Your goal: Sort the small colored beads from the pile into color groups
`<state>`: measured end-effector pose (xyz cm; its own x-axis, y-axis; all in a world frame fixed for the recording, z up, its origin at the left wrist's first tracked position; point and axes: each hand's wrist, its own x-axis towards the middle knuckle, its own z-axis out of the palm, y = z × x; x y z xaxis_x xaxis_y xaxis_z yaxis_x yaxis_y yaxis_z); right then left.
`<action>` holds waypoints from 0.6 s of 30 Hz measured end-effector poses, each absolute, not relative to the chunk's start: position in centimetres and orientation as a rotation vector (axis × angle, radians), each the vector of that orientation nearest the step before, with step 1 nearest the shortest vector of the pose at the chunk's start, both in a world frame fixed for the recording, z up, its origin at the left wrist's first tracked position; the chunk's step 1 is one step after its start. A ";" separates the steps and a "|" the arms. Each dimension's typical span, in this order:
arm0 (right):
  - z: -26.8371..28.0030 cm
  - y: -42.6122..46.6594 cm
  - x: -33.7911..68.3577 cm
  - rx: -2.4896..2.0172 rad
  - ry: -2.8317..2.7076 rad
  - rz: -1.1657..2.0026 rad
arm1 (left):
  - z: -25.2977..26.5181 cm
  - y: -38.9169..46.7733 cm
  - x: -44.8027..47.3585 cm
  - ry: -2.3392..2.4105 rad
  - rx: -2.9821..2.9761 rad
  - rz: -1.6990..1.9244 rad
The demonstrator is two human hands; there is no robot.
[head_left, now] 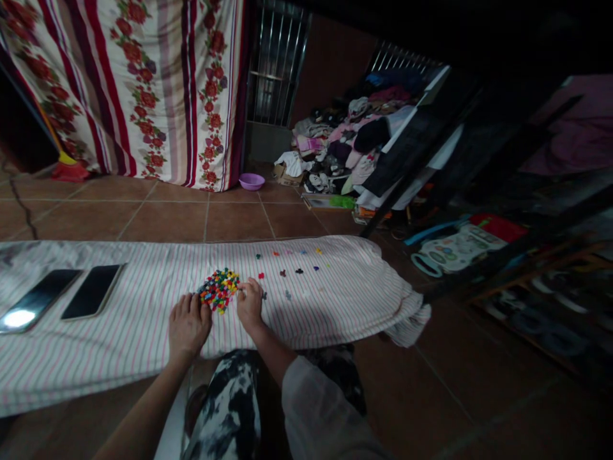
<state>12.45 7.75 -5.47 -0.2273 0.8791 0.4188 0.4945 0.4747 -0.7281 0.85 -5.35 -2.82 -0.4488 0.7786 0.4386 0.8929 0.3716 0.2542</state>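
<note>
A heap of small multicoloured plastic pieces lies on a striped cloth. At the heap's left edge, my left hand rests flat on the cloth, fingers stretched forward. My right hand is at the heap's right edge with its fingers curled in. Whatever is between those fingertips is too small to make out. Right of the heap, single pieces are spread in loose rows, among them a red piece, a brown piece, a black piece and a grey piece.
Two phones, a farther-left phone and a nearer phone, lie on the cloth at left. Beyond are a floral curtain, a purple basin and a clothes pile. A dark pole slants up at right.
</note>
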 end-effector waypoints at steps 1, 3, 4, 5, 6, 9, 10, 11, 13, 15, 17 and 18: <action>-5.8 7.7 12.3 -1.155 -1.887 0.575 | -2.9 -5.3 0.8 -2.386 -1.488 -0.675; -6.1 8.0 11.9 -1.177 -1.931 0.589 | -2.9 -5.3 0.8 -2.386 -1.481 -0.680; -6.1 8.3 11.6 -1.194 -1.943 0.598 | -3.0 -5.3 0.8 -2.388 -1.473 -0.684; -6.1 8.7 11.3 -1.207 -1.944 0.605 | -3.0 -5.2 0.8 -2.390 -1.464 -0.686; -6.0 9.2 10.9 -1.210 -1.940 0.613 | -3.0 -5.2 0.8 -2.392 -1.458 -0.683; -5.6 10.7 9.5 -1.166 -1.939 0.641 | -3.1 -5.2 0.8 -2.395 -1.467 -0.630; -5.4 11.1 9.1 -1.151 -1.950 0.651 | -3.1 -5.1 0.8 -2.397 -1.467 -0.609; -5.2 11.5 8.7 -1.139 -1.971 0.657 | -3.2 -5.1 0.8 -2.399 -1.465 -0.594; -4.8 12.1 7.9 -1.132 -2.035 0.651 | -3.3 -5.1 0.8 -2.403 -1.459 -0.591; -4.4 12.3 7.3 -1.122 -2.115 0.622 | -3.3 -5.1 0.8 -2.405 -1.454 -0.612; -4.1 12.1 6.9 -1.085 -2.178 0.593 | -3.4 -5.0 0.7 -2.402 -1.462 -0.631; -3.9 12.0 6.8 -1.059 -2.201 0.585 | -3.5 -5.0 0.7 -2.397 -1.466 -0.643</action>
